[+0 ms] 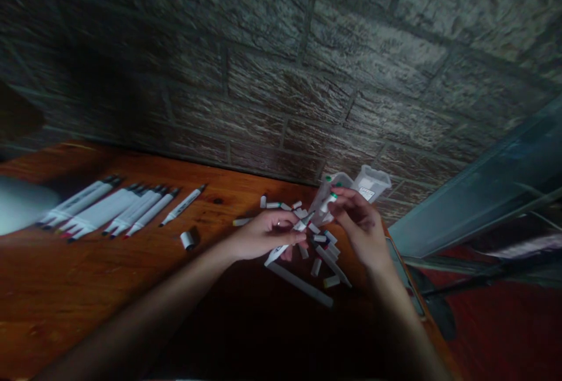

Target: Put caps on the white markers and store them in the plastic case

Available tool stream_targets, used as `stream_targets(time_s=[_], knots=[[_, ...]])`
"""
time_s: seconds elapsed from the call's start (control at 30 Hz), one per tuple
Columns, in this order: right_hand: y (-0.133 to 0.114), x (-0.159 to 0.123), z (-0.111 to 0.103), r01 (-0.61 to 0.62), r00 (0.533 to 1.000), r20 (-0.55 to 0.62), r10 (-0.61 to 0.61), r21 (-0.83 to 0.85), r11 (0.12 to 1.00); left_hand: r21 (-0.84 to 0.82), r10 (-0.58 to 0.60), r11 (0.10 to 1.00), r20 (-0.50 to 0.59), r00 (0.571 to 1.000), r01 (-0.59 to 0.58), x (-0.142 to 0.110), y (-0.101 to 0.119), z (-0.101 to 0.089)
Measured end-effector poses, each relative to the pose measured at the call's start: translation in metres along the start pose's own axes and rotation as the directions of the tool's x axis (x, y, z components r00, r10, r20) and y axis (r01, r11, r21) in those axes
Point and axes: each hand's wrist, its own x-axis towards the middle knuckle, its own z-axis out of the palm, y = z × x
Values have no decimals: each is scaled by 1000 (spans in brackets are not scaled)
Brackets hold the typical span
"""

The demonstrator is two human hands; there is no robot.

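Note:
My left hand (263,233) is closed around a white marker (277,252), whose dark uncapped tip points up to the right. Between the fingertips of my right hand (357,220) is a white marker cap (328,201) with a green end, held a short way from that tip. Below and between the hands lies a loose heap of white caps (319,239) with coloured ends. Just behind my right hand stand a clear plastic box (322,191) and another translucent container (372,179) with a label.
Several uncapped white markers (127,208) lie side by side on the wooden table (88,299) at the left. A single marker (183,205) and a lone cap (187,240) lie nearer. A long white strip (301,284) rests in front. A stone-block wall (263,76) rises behind the table.

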Motion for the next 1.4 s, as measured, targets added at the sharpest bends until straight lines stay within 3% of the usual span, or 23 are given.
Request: stream_targets(time_s=[0.13,0.4,0.67,0.8,0.97,1.17,1.3,1.4], knots=[[12,-6,2,-35,999,14,35,-3,999,6,-6,1000,18,1000,6,1,-1,0],[18,-12,2,-132,974,181,135,-29,991,49,11,999,25,1000,-12,2,-5,1],[23,-19,8,-55,996,62,61,-97,994,98,-16,995,23,1000,13,0,-3,7],[20,-20,15,-115,993,15,115,-10,993,44,-25,999,-29,999,27,-1,-4,9],[19,-19,13,-183,983,9,183,49,982,310,109,948,-119,987,-67,-1,0,9],[20,-21,16,-182,982,61,178,77,980,504,205,855,-110,973,-123,-4,2,5],[19,-25,19,-146,977,164,133,66,987,434,230,887,-117,966,-159,-5,3,8],[19,-25,15,-146,977,161,137,47,988,299,170,949,-226,959,-98,-4,6,6]])
